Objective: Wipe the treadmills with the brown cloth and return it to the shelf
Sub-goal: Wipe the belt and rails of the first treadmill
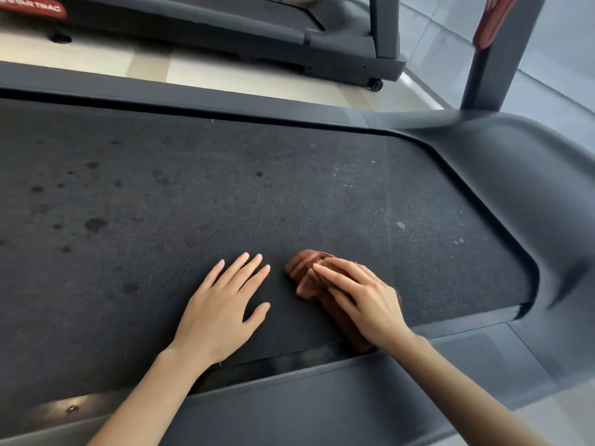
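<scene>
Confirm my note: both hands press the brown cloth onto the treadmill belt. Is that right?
Not quite. Only the right hand presses the brown cloth onto the treadmill belt. The left hand lies flat on the bare belt beside the cloth, not touching it. The head view shows this.

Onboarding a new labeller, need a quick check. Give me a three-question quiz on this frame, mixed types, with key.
1. True or false: the left hand lies flat on the treadmill belt, fingers straight, holding nothing.
2. Where is the brown cloth? A) on the belt under the right hand; B) gripped in the left hand; C) folded on a shelf.
3. On which side of the picture do the dark spots on the belt cluster?

Key: 1 true; 2 A; 3 left.
</scene>
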{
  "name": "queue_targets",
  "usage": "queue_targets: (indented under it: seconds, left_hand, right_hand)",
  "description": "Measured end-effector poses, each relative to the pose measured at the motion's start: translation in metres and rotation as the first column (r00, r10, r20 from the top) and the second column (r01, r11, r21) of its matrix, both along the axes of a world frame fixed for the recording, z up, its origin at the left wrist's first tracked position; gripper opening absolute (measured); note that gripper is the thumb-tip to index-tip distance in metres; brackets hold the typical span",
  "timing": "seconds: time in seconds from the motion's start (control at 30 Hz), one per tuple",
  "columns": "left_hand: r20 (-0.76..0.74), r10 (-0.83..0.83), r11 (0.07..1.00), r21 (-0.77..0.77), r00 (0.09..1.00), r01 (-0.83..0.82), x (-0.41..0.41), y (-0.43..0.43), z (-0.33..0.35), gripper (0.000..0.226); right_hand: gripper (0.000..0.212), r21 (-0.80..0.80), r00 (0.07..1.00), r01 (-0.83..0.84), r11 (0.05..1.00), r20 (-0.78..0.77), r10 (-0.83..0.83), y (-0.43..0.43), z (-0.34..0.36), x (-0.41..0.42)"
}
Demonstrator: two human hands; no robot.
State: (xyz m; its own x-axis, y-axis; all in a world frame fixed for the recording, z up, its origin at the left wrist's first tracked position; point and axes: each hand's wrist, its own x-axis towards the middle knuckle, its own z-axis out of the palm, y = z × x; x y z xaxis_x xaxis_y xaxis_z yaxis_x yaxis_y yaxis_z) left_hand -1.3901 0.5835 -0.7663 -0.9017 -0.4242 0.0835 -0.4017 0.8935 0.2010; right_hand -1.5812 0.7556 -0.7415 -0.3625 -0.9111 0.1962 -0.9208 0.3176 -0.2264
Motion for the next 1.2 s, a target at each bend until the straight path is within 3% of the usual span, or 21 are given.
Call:
queue_targets:
  seconds: [0.13,0.27,0.47,0.67,1.03,1.2]
  left_hand:
    - [-0.004,-0.003,1.0,0.023,1.0,0.003,-0.001,0.0,0.001,0.066]
    - [0.013,-0.015,0.999,0.05,1.0,0.015,0.0,-0.001,-0.001,0.068]
    - [-0.019,-0.021,0.999,0.035,1.0,0.021,0.001,-0.002,-0.005,0.072]
    - [-0.029,-0.029,0.999,0.021,0.999,0.029,0.001,-0.001,-0.006,0.072]
    - [-0.008,-0.034,0.999,0.032,0.999,0.034,-0.045,0.014,-0.002,0.075]
    - [-0.003,-0.036,0.999,-0.037,0.999,0.036,-0.088,0.023,-0.005,0.078]
  right_hand:
    - [0.051,-0.034,0.993,-0.046,0.998,-0.114,0.042,0.018,-0.01,0.025]
    - [0.038,-0.072,0.974,0.036,0.997,-0.219,-0.051,-0.03,-0.011,-0.002]
    - [0.033,-0.065,0.956,0.277,0.959,-0.082,-0.282,-0.084,-0.005,-0.024]
    - [0.031,-0.15,0.979,0.181,0.972,-0.07,-0.193,0.005,-0.009,0.017]
    - [0.032,-0.015,0.936,0.337,0.941,-0.104,-0.337,-0.078,0.005,-0.111]
    - [0.026,-0.132,0.973,0.15,0.98,-0.157,-0.17,0.006,-0.006,-0.091]
